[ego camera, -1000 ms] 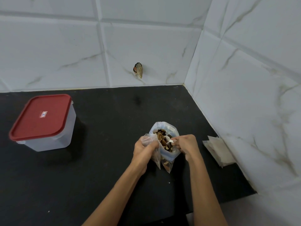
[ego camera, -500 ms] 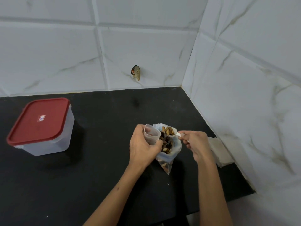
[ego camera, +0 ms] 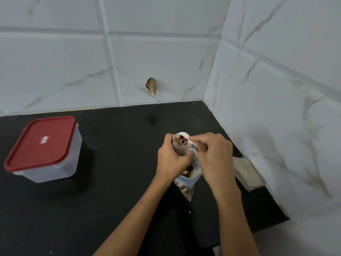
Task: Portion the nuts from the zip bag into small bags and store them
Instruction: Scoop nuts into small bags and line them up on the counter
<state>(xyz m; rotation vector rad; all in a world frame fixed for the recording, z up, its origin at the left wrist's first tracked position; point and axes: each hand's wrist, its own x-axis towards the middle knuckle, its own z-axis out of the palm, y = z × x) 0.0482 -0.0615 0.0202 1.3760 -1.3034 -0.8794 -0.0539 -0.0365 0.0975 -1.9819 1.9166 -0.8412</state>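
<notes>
My left hand (ego camera: 170, 159) grips a small clear bag (ego camera: 181, 150) upright, its mouth held open. My right hand (ego camera: 214, 156) pinches the handle of a white scoop (ego camera: 183, 136) tipped over that mouth, and nuts (ego camera: 180, 140) sit at the small bag's opening. Below and between my hands stands the clear zip bag (ego camera: 188, 182) of mixed nuts on the black counter (ego camera: 114, 196), partly hidden by both hands.
A clear plastic box with a red lid (ego camera: 42, 143) stands shut at the left. A stack of small flat bags (ego camera: 247, 174) lies against the right wall. Tiled walls close the back and right; a small brown object (ego camera: 152, 86) sticks out of the back wall.
My right hand lifted the scoop of nuts out of the zip bag and tipped it over the small bag, which my left hand raised and held open.
</notes>
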